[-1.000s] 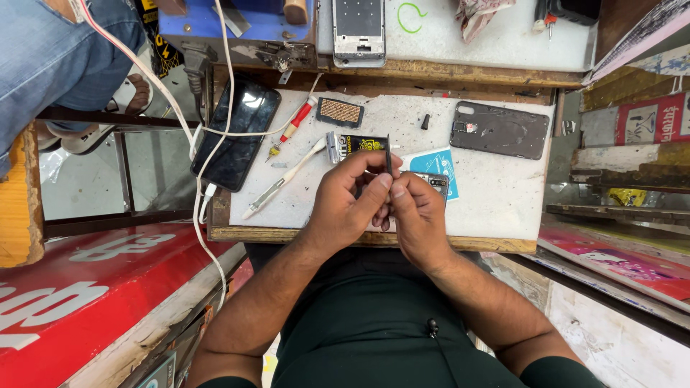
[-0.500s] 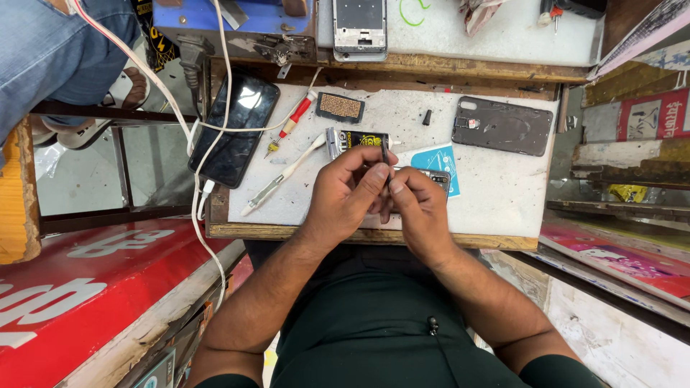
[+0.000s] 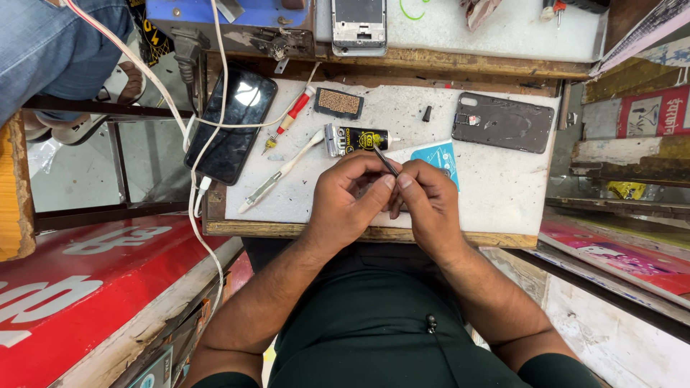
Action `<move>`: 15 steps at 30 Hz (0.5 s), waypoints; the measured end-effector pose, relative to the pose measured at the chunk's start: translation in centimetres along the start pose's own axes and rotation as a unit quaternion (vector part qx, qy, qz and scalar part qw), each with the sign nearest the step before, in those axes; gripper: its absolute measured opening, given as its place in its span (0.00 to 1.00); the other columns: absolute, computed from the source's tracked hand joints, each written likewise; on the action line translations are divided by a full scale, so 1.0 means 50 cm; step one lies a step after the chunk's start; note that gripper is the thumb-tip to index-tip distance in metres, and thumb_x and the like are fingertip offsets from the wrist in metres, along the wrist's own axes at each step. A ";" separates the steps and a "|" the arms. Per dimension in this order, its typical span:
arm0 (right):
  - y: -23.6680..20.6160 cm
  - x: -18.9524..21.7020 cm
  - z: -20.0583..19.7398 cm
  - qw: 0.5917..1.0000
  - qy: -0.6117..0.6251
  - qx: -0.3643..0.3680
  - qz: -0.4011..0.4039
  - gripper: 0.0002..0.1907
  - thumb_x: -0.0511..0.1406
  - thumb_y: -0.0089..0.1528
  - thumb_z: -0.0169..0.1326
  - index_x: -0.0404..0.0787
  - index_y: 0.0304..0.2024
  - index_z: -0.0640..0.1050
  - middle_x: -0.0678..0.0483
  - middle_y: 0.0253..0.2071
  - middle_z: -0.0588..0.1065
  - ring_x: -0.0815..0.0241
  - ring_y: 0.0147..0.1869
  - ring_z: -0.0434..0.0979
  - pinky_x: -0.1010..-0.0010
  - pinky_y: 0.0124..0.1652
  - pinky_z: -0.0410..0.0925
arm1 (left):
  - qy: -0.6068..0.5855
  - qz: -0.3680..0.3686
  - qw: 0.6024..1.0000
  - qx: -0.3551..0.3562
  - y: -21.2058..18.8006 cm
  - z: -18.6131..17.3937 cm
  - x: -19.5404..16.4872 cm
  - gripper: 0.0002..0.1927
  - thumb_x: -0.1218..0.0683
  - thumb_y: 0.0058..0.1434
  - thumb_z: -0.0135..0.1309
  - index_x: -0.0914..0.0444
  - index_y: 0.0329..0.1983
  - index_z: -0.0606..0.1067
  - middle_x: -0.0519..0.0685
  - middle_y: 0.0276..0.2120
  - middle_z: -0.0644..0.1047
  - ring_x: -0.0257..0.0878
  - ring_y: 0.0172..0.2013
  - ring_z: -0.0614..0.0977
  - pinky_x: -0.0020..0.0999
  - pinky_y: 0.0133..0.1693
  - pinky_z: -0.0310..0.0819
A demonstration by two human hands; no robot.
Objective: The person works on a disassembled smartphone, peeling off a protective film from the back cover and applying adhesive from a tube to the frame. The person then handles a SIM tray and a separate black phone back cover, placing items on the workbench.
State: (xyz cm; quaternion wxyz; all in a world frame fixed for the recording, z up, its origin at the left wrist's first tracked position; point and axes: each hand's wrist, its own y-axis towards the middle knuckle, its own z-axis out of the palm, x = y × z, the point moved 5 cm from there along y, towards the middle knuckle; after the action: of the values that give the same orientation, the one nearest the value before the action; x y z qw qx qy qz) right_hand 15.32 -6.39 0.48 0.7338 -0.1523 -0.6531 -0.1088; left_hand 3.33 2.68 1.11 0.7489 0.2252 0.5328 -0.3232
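A small white surface [image 3: 496, 194], dirty and scratched, stands in a narrow repair stall, with a second shelf above it and a red board [image 3: 79, 287] at the lower left. At the far left a person in jeans [image 3: 50, 50] stands beside the stall. A white cable [image 3: 205, 144] hangs down and crosses a black phone [image 3: 231, 123], which lies at the left edge of the surface. Next to it lie a red screwdriver [image 3: 289, 121] and a white tool [image 3: 277, 178], both tilted. A little to the right are a small brown pad [image 3: 339, 103] and a glue tube [image 3: 356, 138].

In the middle, near the front edge, the two hands meet. The left hand [image 3: 345, 197] is curled, and its fingertips touch those of the right hand [image 3: 430, 205]. Between them they pinch a thin dark tool [image 3: 384, 159], which points up and to the left, toward the glue tube. What lies under the hands I cannot tell. Just behind the right hand lies a blue card [image 3: 440, 154]. At the right lies a grey back cover [image 3: 503, 122] of a phone, well apart from the hands.
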 end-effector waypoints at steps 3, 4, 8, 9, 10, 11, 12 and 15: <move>-0.002 -0.002 0.004 1.000 0.001 0.005 -0.007 0.13 0.36 0.75 0.44 0.35 0.39 0.73 0.52 0.31 0.74 0.67 0.33 0.75 0.77 0.32 0.71 | -0.029 0.008 0.999 0.013 -0.001 -0.003 0.005 0.07 0.61 0.71 0.53 0.70 0.49 0.75 0.49 0.43 0.76 0.31 0.37 0.80 0.25 0.38 0.78; -0.002 -0.002 0.006 1.000 -0.001 0.010 -0.011 0.13 0.36 0.75 0.44 0.35 0.39 0.73 0.52 0.32 0.74 0.67 0.33 0.75 0.77 0.33 0.71 | -0.027 0.011 1.000 0.011 0.000 -0.004 0.008 0.06 0.60 0.71 0.53 0.69 0.48 0.75 0.49 0.42 0.76 0.30 0.35 0.79 0.24 0.36 0.78; -0.005 -0.003 0.019 0.999 -0.006 0.025 -0.028 0.13 0.37 0.75 0.45 0.35 0.39 0.73 0.53 0.32 0.74 0.68 0.33 0.75 0.77 0.32 0.71 | 0.013 0.031 0.999 -0.028 -0.001 0.000 0.016 0.07 0.58 0.73 0.50 0.67 0.42 0.75 0.47 0.39 0.74 0.28 0.29 0.76 0.24 0.30 0.74; -0.008 -0.005 0.023 0.999 -0.013 0.020 -0.023 0.13 0.37 0.74 0.45 0.35 0.39 0.73 0.53 0.32 0.74 0.68 0.33 0.75 0.77 0.32 0.70 | 0.042 0.052 0.997 -0.042 -0.001 0.001 0.013 0.07 0.58 0.75 0.49 0.67 0.41 0.74 0.46 0.38 0.74 0.28 0.30 0.76 0.24 0.32 0.74; -0.011 -0.007 0.027 1.000 -0.021 0.016 -0.017 0.13 0.37 0.74 0.45 0.35 0.39 0.73 0.53 0.31 0.74 0.68 0.32 0.74 0.77 0.32 0.70 | 0.070 0.072 0.993 -0.056 0.001 0.003 0.008 0.09 0.58 0.77 0.48 0.67 0.41 0.73 0.45 0.37 0.74 0.28 0.30 0.76 0.25 0.34 0.74; -0.013 -0.008 0.029 0.999 -0.029 0.013 -0.011 0.13 0.37 0.74 0.46 0.35 0.39 0.73 0.53 0.31 0.74 0.68 0.32 0.74 0.77 0.31 0.69 | 0.099 0.093 0.988 -0.071 0.001 0.004 0.002 0.10 0.57 0.79 0.47 0.66 0.40 0.73 0.45 0.37 0.74 0.28 0.31 0.75 0.25 0.36 0.74; -0.014 -0.006 0.029 1.000 -0.022 0.010 -0.020 0.13 0.37 0.74 0.46 0.35 0.39 0.73 0.54 0.32 0.74 0.68 0.32 0.74 0.77 0.32 0.70 | 0.104 0.094 0.988 -0.071 0.001 0.006 -0.002 0.10 0.57 0.79 0.47 0.66 0.40 0.73 0.45 0.36 0.74 0.28 0.31 0.75 0.25 0.36 0.73; -0.014 -0.002 0.023 1.000 -0.005 -0.002 -0.031 0.13 0.37 0.75 0.45 0.36 0.38 0.73 0.54 0.32 0.74 0.69 0.34 0.73 0.77 0.33 0.70 | 0.074 0.085 0.993 -0.043 0.004 0.014 -0.014 0.09 0.56 0.77 0.46 0.67 0.43 0.72 0.45 0.37 0.73 0.28 0.32 0.75 0.25 0.35 0.73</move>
State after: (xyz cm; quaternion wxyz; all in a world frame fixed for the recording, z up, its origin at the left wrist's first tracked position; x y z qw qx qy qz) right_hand 14.00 -6.64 0.56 0.7268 -0.1338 -0.6607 -0.1319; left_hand 3.76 2.52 1.98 0.7410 0.2604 0.5795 -0.2174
